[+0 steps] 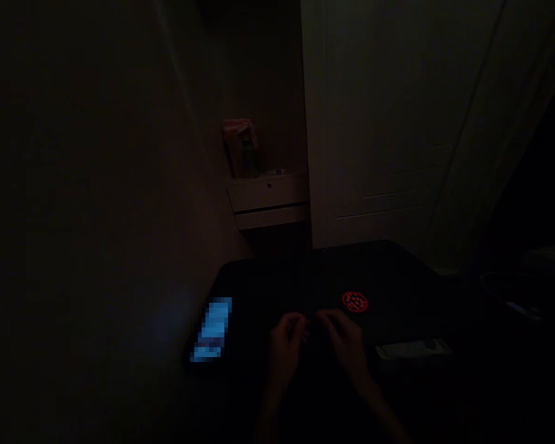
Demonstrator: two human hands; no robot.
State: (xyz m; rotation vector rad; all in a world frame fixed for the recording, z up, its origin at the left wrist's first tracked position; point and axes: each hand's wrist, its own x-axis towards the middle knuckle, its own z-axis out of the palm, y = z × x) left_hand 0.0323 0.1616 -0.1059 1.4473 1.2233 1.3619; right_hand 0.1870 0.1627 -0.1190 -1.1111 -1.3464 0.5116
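The left hand [288, 336] and right hand [345, 339] pinch, fingertips nearly closed; too dark to tell what they hold.

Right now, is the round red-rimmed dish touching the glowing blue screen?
No, bare dark tabletop separates the round red-rimmed dish from the glowing blue screen.

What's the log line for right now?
left hand: raised, fingers curled | right hand: opposite it, fingers curled | red disc: beyond right hand | lit screen: far left
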